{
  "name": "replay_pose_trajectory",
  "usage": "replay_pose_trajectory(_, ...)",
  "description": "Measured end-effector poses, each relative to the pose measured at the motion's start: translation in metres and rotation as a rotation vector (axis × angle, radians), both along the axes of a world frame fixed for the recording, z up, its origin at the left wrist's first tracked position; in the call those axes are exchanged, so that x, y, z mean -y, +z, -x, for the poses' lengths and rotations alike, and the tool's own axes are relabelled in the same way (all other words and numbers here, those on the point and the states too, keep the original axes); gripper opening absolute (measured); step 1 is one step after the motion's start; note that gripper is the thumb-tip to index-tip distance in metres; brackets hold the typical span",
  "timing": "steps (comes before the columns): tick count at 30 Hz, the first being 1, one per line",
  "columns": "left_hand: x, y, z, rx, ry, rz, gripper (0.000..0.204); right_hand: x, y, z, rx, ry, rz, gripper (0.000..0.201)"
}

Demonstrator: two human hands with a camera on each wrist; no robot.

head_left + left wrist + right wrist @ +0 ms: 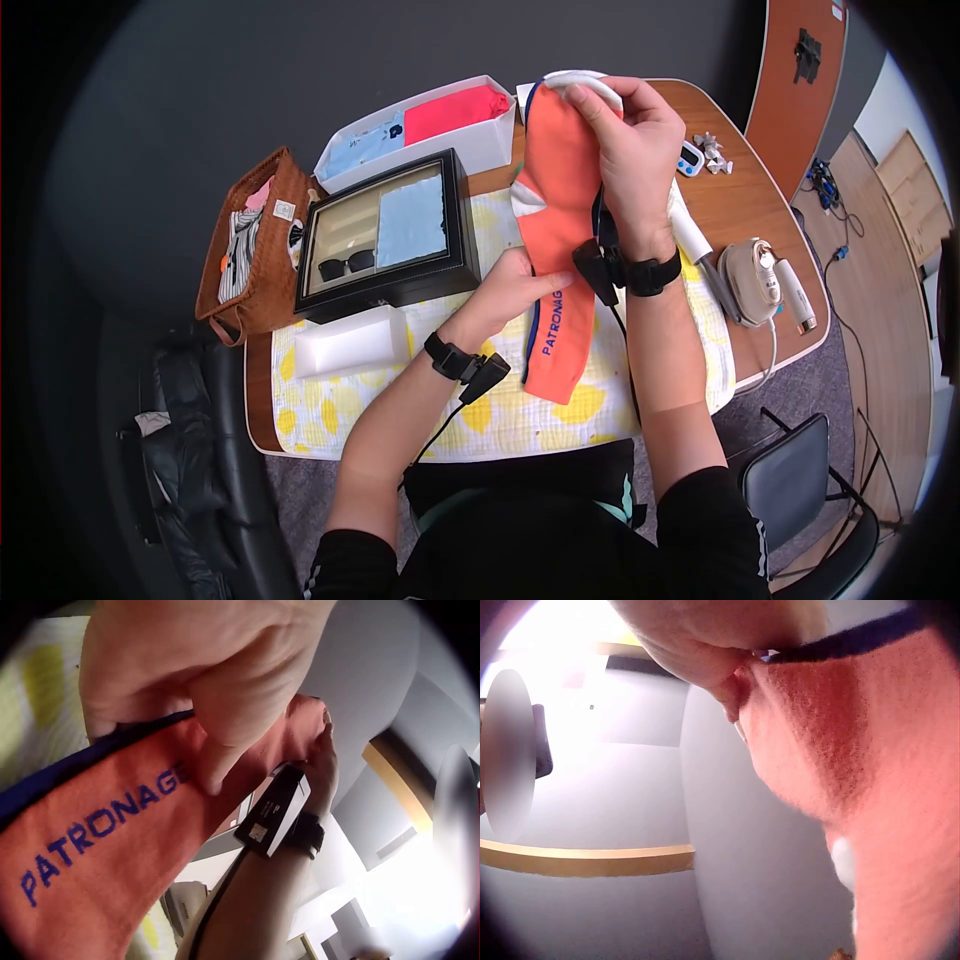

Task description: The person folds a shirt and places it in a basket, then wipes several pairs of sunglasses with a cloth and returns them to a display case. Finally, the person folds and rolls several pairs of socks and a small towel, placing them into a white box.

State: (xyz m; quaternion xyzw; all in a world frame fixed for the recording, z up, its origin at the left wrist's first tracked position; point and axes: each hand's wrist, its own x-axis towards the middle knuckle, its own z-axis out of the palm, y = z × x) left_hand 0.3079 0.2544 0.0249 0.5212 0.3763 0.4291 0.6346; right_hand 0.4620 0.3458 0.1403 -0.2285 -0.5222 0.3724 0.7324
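Note:
An orange sock [562, 150] with white toe and heel patches and blue lettering hangs lengthwise between both hands. My right hand [645, 160] pinches its white toe end at the top, thumb in front. Lower down, my left hand [505, 292] grips the sock's left edge around the middle, its thumb lying just above the lettering. In the left wrist view the left hand [202, 675] holds the sock [112, 832] by its dark blue edge. The right wrist view shows the right hand [720, 637] pinching the orange fabric [907, 750].
A black glass-lidded case [400, 290] and a small white box [352, 343] stand left on the yellow-patterned cloth [470, 430]. Beyond are a wicker basket [268, 290] and a long white box [490, 150] with folded clothing. A beige device [748, 283] lies at the right.

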Motion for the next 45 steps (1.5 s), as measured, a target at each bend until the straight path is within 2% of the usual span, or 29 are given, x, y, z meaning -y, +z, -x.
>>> replay_pose_trajectory(2, 0.002, -0.001, 0.003, -0.255, -0.085, 0.139, 0.026, -0.004, -0.003, -0.001, 0.014, -0.016, 0.004, 0.02)
replay_pose_trajectory(6, 0.013, -0.019, 0.002, -0.107, 0.003, 0.207, 0.021, -0.019, -0.015, -0.001, 0.028, -0.081, 0.05, 0.02)
replay_pose_trajectory(8, 0.031, -0.022, -0.013, 0.046, 0.34, -0.012, 0.02, -0.029, -0.026, 0.002, 0.029, -0.121, 0.073, 0.02)
replay_pose_trajectory(9, 0.038, -0.028, -0.012, 0.045, 0.339, -0.01, 0.02, -0.033, -0.032, 0.004, 0.046, -0.116, 0.088, 0.019)
replay_pose_trajectory(11, 0.052, -0.039, -0.004, -0.702, 0.501, -0.398, 0.03, -0.039, -0.037, 0.005, 0.063, -0.112, 0.106, 0.018)
replay_pose_trajectory(12, 0.059, -0.04, 0.004, -0.878, 0.365, -0.514, 0.033, -0.042, -0.038, 0.005, 0.06, -0.138, 0.095, 0.021)
replay_pose_trajectory(13, 0.068, -0.029, 0.005, -0.878, 0.364, -0.512, 0.033, -0.043, -0.039, 0.006, 0.057, -0.162, 0.084, 0.024)
replay_pose_trajectory(15, 0.088, -0.002, 0.0, -1.137, 0.019, -0.17, 0.034, -0.044, -0.041, 0.005, 0.052, -0.172, 0.092, 0.024)
replay_pose_trajectory(16, 0.099, -0.002, -0.002, -1.127, 0.093, -0.35, 0.037, -0.045, -0.041, 0.005, 0.046, -0.183, 0.095, 0.024)
replay_pose_trajectory(17, 0.103, -0.001, -0.003, -1.125, 0.093, -0.347, 0.037, -0.046, -0.043, 0.005, 0.048, -0.182, 0.097, 0.024)
replay_pose_trajectory(19, 0.108, 0.002, -0.002, -1.023, -0.048, -0.838, 0.037, -0.048, -0.044, 0.004, 0.043, -0.157, 0.104, 0.024)
replay_pose_trajectory(20, 0.109, -0.001, -0.002, -1.021, -0.047, -0.835, 0.037, -0.048, -0.045, 0.004, 0.044, -0.156, 0.106, 0.024)
replay_pose_trajectory(22, 0.109, -0.01, 0.001, -1.032, -0.206, -0.899, 0.028, -0.048, -0.045, 0.005, 0.067, -0.153, 0.12, 0.023)
replay_pose_trajectory(25, 0.106, -0.014, 0.008, -1.067, -0.28, -0.963, 0.019, -0.047, -0.045, 0.006, 0.063, -0.142, 0.122, 0.023)
replay_pose_trajectory(29, 0.108, -0.001, 0.01, -1.051, -0.281, -0.989, 0.016, -0.049, -0.046, 0.006, 0.071, -0.156, 0.122, 0.022)
replay_pose_trajectory(31, 0.11, 0.006, 0.011, -1.082, -0.228, -1.074, 0.019, -0.05, -0.047, 0.005, 0.073, -0.159, 0.123, 0.022)
replay_pose_trajectory(41, 0.112, -0.011, 0.014, -1.089, -0.276, -1.066, 0.02, -0.05, -0.047, 0.004, 0.037, -0.13, 0.111, 0.021)
replay_pose_trajectory(44, 0.114, -0.009, 0.014, -1.123, -0.323, -0.995, 0.023, -0.05, -0.046, 0.004, 0.051, -0.143, 0.117, 0.021)
replay_pose_trajectory(45, 0.116, -0.005, 0.013, -1.095, -0.306, -0.94, 0.032, -0.049, -0.046, 0.003, 0.052, -0.144, 0.122, 0.021)
